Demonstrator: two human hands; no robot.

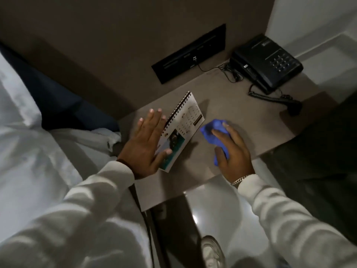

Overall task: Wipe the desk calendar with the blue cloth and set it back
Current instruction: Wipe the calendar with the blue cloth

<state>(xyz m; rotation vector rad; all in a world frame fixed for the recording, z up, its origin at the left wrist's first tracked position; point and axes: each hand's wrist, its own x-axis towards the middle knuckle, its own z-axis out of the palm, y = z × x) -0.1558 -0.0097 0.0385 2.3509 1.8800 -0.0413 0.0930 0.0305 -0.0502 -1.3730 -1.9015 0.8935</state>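
A spiral-bound desk calendar [183, 124] stands on the brown bedside table [241, 120], its printed face turned towards the right. My left hand [146, 144] rests flat against its left side, fingers spread, thumb across the lower front page. My right hand [231, 153] is closed on a bunched blue cloth [214, 130], which sits on the table just right of the calendar's lower corner and does not touch the page.
A black telephone [268, 62] with a coiled cord [270, 97] sits at the table's far right. A black socket panel [191, 53] is set in the wall behind. White bedding [38, 147] lies to the left. A shoe [212, 250] shows on the shiny floor below.
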